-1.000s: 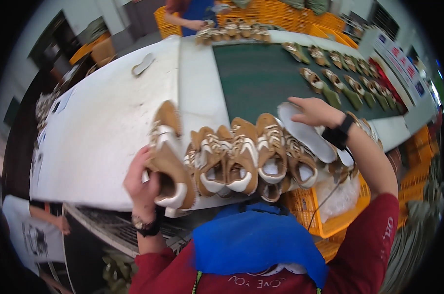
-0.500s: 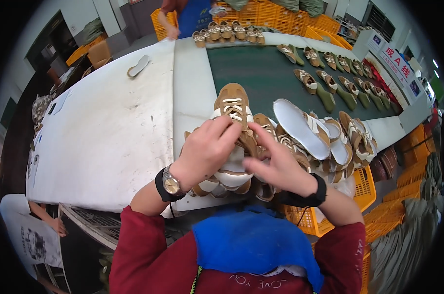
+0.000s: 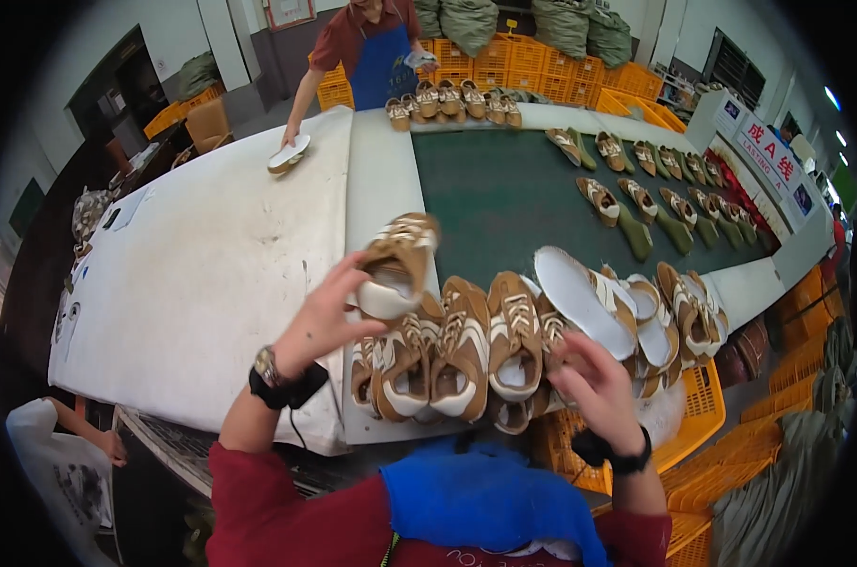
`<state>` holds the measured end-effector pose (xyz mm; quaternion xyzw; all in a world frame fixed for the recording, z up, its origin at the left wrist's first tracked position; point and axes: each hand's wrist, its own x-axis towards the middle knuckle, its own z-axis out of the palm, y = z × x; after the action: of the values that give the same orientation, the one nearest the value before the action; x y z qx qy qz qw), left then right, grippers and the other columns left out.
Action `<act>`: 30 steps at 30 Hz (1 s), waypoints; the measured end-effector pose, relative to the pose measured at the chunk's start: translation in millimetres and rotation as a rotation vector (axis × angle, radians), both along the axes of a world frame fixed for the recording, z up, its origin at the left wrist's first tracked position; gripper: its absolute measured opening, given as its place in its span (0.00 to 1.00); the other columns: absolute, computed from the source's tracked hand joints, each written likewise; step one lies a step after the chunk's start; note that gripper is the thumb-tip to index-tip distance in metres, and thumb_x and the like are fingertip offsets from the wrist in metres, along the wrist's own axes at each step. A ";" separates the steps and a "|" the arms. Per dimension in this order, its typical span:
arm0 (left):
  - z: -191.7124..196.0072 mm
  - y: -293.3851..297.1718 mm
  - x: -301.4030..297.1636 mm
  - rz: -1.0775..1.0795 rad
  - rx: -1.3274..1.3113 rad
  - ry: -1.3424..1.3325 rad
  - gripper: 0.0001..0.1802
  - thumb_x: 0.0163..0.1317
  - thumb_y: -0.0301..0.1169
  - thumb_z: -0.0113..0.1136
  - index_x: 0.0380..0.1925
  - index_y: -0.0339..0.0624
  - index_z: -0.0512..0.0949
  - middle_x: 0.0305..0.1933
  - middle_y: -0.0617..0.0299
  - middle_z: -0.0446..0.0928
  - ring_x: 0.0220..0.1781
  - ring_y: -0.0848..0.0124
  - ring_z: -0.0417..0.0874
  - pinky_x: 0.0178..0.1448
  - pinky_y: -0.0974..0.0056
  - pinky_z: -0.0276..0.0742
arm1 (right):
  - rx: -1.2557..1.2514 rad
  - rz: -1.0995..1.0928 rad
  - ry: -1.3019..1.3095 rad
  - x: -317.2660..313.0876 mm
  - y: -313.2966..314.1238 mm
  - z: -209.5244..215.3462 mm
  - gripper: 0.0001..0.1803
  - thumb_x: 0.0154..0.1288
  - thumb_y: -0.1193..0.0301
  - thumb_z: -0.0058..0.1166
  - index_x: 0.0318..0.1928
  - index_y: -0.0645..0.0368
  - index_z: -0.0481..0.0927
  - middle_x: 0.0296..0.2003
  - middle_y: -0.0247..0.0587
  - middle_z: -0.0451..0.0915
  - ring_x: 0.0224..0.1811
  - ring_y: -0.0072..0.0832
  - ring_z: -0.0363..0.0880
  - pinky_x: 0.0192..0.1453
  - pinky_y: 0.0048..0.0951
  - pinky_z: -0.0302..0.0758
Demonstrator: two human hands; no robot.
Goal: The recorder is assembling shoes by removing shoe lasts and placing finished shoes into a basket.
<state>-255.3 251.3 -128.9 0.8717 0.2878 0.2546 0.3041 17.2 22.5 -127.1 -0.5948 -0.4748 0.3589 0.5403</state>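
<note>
Shoe [image 3: 397,274] in brown and white hangs just left of centre in the head view, gripped at the back by our left hand [image 3: 325,319]; right of centre, our right hand [image 3: 599,389], loosely open, is near lined-up shoes [image 3: 462,354].

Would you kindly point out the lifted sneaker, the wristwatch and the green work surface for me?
Lifted sneaker [image 3: 397,266]: head view, at its foot opening.
Wristwatch [image 3: 266,365]: head view, on its case.
Green work surface [image 3: 504,203]: head view, on its left half.
</note>
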 end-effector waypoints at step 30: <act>109.2 -116.5 71.1 -1.341 -0.277 -0.339 0.27 0.62 0.40 0.51 0.54 0.31 0.63 0.58 0.42 0.61 0.60 0.47 0.63 0.64 0.51 0.58 | -0.192 -0.306 -0.164 35.6 -88.1 -36.4 0.12 0.61 0.78 0.48 0.46 0.67 0.74 0.33 0.41 0.79 0.35 0.24 0.77 0.43 0.23 0.73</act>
<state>-184.3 134.8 -19.7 0.7627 -0.3332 0.1053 0.5443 52.8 -65.6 -163.5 -0.7361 -0.3849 0.2664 0.4890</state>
